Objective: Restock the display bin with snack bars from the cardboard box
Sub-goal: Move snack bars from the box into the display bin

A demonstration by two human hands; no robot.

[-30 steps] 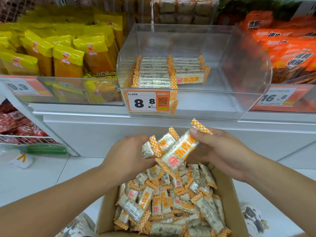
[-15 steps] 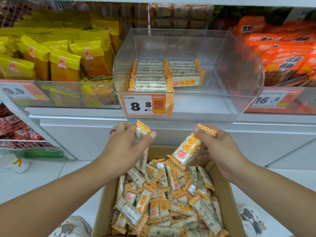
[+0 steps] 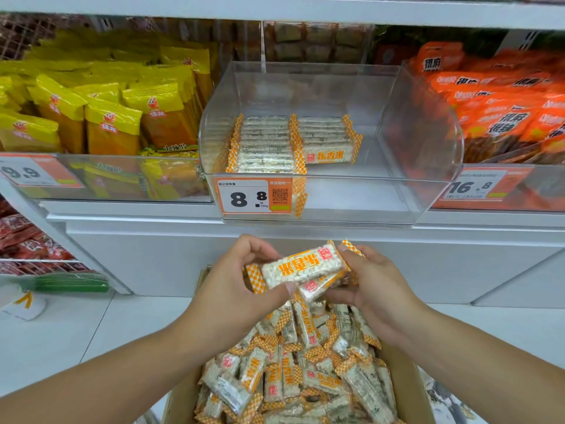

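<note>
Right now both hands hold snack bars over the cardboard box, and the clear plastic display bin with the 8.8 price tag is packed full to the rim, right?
Not quite. The head view shows the clear plastic display bin mostly bare, with two short rows of bars at its left. Both hands, left and right, do hold orange-and-white snack bars over the cardboard box.

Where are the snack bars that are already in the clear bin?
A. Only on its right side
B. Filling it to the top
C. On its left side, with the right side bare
C: the neat rows of snack bars sit on the left of the display bin, whose right floor is bare.
</note>
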